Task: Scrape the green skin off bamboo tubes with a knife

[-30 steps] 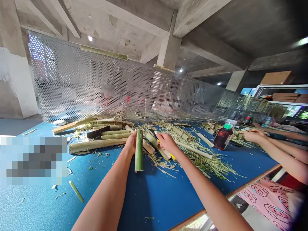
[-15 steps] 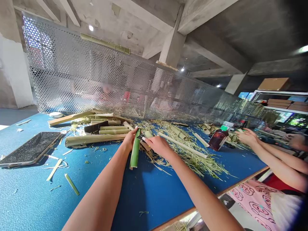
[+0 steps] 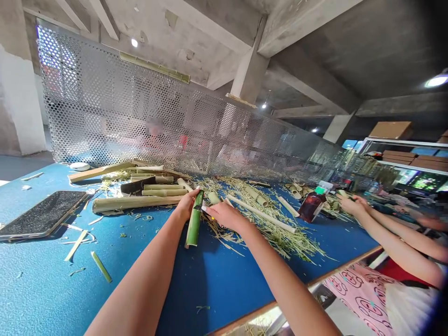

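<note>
My left hand [image 3: 186,205] is closed round the top of a green bamboo piece [image 3: 193,224] that stands tilted on the blue table [image 3: 217,275]. My right hand [image 3: 226,215] is closed on a small knife [image 3: 206,211] whose dark blade rests against the upper part of that bamboo. Pale peeled bamboo lengths [image 3: 136,203] lie just left of my left hand, and a heap of green shavings [image 3: 280,233] spreads to the right of my right hand.
A phone [image 3: 42,215] lies at the left. A dark bottle with a green cap [image 3: 312,204] stands at the right, near another person's hands [image 3: 350,204]. A perforated metal screen [image 3: 157,126] runs along the table's far side. Loose bamboo strips [image 3: 101,266] lie front left.
My right hand has moved left from the shavings pile to the green bamboo, bringing the knife against it. The bamboo now leans more, and the camera has shifted slightly.
</note>
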`<state>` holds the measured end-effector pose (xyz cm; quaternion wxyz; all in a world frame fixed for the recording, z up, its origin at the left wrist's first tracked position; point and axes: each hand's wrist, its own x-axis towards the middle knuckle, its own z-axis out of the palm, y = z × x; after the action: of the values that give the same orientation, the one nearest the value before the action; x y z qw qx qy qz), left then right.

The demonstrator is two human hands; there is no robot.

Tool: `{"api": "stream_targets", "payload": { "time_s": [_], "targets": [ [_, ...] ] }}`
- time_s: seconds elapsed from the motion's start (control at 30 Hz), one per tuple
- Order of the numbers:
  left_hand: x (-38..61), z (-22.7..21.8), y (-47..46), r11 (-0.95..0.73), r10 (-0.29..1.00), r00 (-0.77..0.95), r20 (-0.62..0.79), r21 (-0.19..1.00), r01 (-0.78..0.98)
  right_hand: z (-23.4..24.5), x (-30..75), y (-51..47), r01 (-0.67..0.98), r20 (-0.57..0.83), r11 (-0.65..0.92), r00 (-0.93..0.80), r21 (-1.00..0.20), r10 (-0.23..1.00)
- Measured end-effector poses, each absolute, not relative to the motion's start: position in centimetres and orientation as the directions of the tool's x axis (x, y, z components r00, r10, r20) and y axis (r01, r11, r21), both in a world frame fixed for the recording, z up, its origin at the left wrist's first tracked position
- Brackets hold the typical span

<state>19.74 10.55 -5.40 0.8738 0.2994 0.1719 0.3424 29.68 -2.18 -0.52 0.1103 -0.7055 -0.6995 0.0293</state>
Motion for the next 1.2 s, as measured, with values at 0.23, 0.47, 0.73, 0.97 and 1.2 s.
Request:
{"api": "stream_targets", "payload": {
  "time_s": [0.23, 0.47, 0.73, 0.97, 1.2],
  "targets": [
    [19.7, -5.4, 10.9, 0.58, 0.703, 0.698, -0.137, 0.679, -0.451, -0.8, 29.7, -1.0, 0.99, 0.221, -0.124, 0.137, -0.073, 0.966],
    [20.0, -5.7, 10.9, 0.579, 0.719, 0.676, -0.164, 0.678, -0.452, -0.8, 29.0, -1.7, 0.99, 0.132, -0.139, 0.137, 0.001, 0.982],
    [19.7, -5.8, 10.9, 0.569, 0.718, 0.674, -0.175, 0.705, -0.423, -1.0, 29.5, -1.2, 0.988, 0.151, -0.15, 0.156, -0.048, 0.976],
    [19.7, -5.4, 10.5, 0.551, 0.735, 0.656, -0.172, 0.716, -0.429, -1.3, 29.6, -1.9, 0.989, 0.171, -0.074, 0.095, -0.125, 0.981],
    [19.1, -4.4, 10.2, 0.52, 0.786, 0.594, -0.172, 0.705, -0.483, -1.0, 33.1, -1.7, 0.787, -0.004, -0.117, 0.144, -0.605, 0.99]
  ]
}}
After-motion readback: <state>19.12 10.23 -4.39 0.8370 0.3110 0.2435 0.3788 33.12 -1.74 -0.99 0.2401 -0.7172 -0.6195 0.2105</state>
